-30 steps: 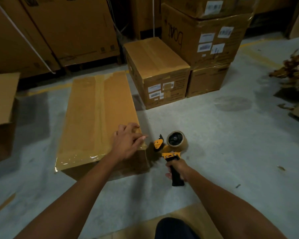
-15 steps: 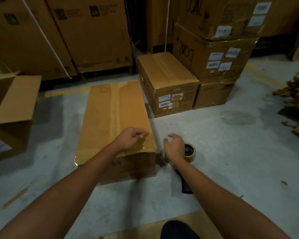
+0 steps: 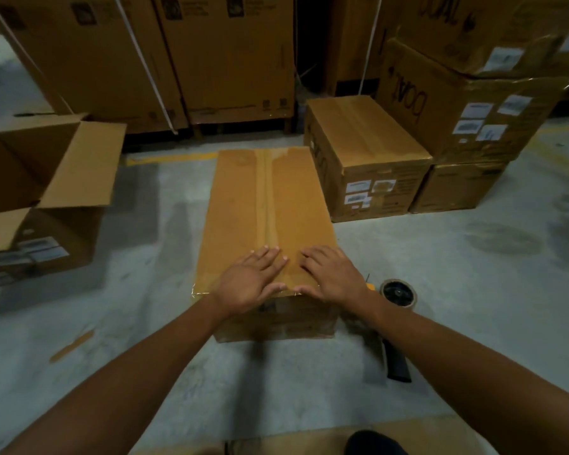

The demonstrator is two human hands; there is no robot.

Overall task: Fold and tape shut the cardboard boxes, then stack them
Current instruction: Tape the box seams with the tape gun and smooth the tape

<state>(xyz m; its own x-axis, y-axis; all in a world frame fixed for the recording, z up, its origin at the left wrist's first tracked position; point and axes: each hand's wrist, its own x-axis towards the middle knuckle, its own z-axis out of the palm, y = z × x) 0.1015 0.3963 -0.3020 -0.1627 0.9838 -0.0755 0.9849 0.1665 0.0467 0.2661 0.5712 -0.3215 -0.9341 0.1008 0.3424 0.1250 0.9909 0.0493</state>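
The right hand [image 3: 334, 277], having released the tape dispenser [image 3: 397, 293], now lies flat-fingered beside the left hand [image 3: 250, 280], both pressing the taped box [image 3: 266, 198]: sealing appears complete, stacking pending.

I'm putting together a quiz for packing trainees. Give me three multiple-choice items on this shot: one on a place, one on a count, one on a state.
1. Relative to the long taped box, where does the tape dispenser lie?
A) on top of it
B) on the floor to its right
C) inside it

2. How many hands rest on the long taped box?
A) none
B) one
C) two

3. What state is the box at far left in?
A) flaps open
B) taped shut
C) crushed flat

Answers:
1 B: it sits on the concrete floor by the box's near right corner.
2 C: the left hand and right hand both lie flat on its near end.
3 A: its flaps stand up and outward.
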